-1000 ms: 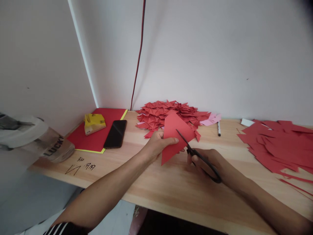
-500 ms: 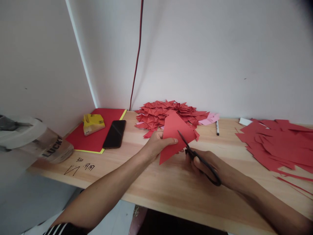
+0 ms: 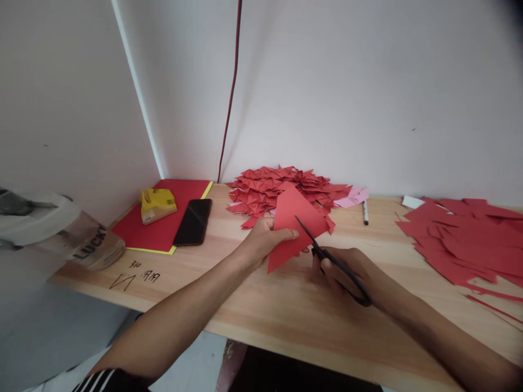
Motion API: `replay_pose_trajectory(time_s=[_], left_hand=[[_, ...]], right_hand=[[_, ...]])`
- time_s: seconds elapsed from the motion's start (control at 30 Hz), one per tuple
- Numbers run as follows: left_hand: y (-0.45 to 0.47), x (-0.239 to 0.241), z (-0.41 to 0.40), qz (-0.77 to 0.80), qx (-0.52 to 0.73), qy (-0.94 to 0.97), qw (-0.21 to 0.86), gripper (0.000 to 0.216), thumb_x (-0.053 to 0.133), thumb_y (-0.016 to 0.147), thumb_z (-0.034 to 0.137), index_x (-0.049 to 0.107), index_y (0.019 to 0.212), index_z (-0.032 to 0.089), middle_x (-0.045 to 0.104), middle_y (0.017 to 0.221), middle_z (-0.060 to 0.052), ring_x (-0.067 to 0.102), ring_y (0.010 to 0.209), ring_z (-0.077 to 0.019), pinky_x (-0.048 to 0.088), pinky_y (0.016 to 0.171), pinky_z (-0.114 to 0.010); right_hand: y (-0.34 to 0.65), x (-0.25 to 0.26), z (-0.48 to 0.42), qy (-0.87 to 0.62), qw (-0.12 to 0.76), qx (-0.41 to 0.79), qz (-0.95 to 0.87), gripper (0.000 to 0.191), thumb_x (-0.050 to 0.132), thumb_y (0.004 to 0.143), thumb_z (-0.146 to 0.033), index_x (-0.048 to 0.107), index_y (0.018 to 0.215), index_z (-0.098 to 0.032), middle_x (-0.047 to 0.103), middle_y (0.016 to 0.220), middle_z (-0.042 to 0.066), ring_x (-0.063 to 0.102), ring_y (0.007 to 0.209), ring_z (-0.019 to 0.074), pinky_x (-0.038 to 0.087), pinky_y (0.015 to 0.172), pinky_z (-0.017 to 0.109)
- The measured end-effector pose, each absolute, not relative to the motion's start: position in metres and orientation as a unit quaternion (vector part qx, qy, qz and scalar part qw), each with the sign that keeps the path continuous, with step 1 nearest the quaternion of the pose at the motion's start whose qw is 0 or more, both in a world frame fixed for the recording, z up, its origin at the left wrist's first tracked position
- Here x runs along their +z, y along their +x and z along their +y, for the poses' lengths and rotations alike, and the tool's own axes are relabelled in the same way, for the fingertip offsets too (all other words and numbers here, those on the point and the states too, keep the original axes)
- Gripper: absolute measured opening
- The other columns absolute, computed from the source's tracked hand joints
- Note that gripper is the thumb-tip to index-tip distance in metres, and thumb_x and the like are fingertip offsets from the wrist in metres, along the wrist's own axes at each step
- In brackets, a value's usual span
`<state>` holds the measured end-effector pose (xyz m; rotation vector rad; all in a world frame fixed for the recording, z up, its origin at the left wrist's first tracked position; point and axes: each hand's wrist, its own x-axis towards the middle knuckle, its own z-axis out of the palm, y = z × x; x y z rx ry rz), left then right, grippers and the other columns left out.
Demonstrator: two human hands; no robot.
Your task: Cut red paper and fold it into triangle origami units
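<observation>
My left hand (image 3: 267, 239) pinches a piece of red paper (image 3: 294, 209) above the wooden table, thumb on the near face and the other fingers mostly hidden behind it. Black-handled scissors (image 3: 347, 275) are gripped in my right hand (image 3: 339, 267), fingers in the handle loops. Their blades lie across the lower right part of the paper, tip pointing up and left. Behind the paper, against the wall, lies a heap of folded red paper pieces (image 3: 261, 185).
A pile of flat red paper (image 3: 478, 234) lies at the right, with thin strips. A marker (image 3: 365, 212) and pink paper (image 3: 353, 197) lie near the wall. At left are a phone (image 3: 193, 222), a yellow packet (image 3: 158, 206) on red sheets (image 3: 134, 231), and a clear jug (image 3: 96, 242).
The whole view has shifted slightly. My hands, the paper and the scissors keep nearly the same positions relative to one another.
</observation>
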<state>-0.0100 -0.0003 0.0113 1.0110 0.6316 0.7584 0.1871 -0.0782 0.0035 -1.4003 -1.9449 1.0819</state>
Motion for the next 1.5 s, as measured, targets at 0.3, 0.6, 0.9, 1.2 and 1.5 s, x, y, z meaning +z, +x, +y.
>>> replay_pose_trajectory(time_s=[0.3,0.6,0.9,1.2,1.5], left_hand=[[-0.011,0.009,0.0,0.294,0.348,0.467,0.758,0.02,0.074,0.064,0.024,0.072,0.074,0.007,0.073,0.069,-0.012,0.067,0.057,-0.0171,0.053,0.058,-0.026],[-0.012,0.006,0.003,0.285,0.332,0.475,0.763,0.022,0.075,0.067,0.025,0.071,0.078,0.007,0.073,0.073,-0.013,0.069,0.063,-0.0194,0.054,0.062,-0.028],[-0.012,0.011,0.002,0.291,0.308,0.473,0.772,0.029,0.079,0.061,0.031,0.069,0.075,0.007,0.071,0.067,-0.011,0.067,0.056,-0.019,0.052,0.056,-0.027],[-0.01,0.006,0.001,0.273,0.292,0.481,0.78,0.032,0.081,0.06,0.03,0.071,0.078,0.006,0.073,0.074,-0.013,0.069,0.062,-0.0186,0.054,0.064,-0.027],[-0.01,0.007,0.0,0.272,0.289,0.491,0.775,0.027,0.08,0.062,0.03,0.072,0.075,0.008,0.073,0.073,-0.012,0.068,0.061,-0.0179,0.053,0.063,-0.026]], right_hand=[[0.189,-0.003,-0.077,-0.544,0.255,0.418,-0.682,0.036,0.046,0.093,-0.048,0.058,0.081,-0.017,0.048,0.047,-0.005,0.04,0.041,0.0085,0.029,0.042,0.022],[0.187,-0.002,-0.077,-0.563,0.26,0.45,-0.643,0.032,0.046,0.09,-0.046,0.057,0.078,-0.018,0.043,0.045,-0.006,0.037,0.037,0.0093,0.027,0.039,0.022],[0.188,0.013,-0.083,-0.488,0.261,0.457,-0.696,0.047,0.04,0.092,-0.06,0.058,0.086,-0.018,0.054,0.057,0.0,0.046,0.048,0.0124,0.037,0.047,0.025],[0.184,0.018,-0.084,-0.48,0.277,0.439,-0.707,0.05,0.037,0.092,-0.064,0.056,0.076,-0.02,0.052,0.057,0.0,0.045,0.05,0.0137,0.04,0.053,0.029],[0.188,0.008,-0.081,-0.492,0.277,0.411,-0.715,0.05,0.04,0.091,-0.063,0.06,0.086,-0.017,0.054,0.057,0.0,0.047,0.051,0.013,0.04,0.052,0.027]])
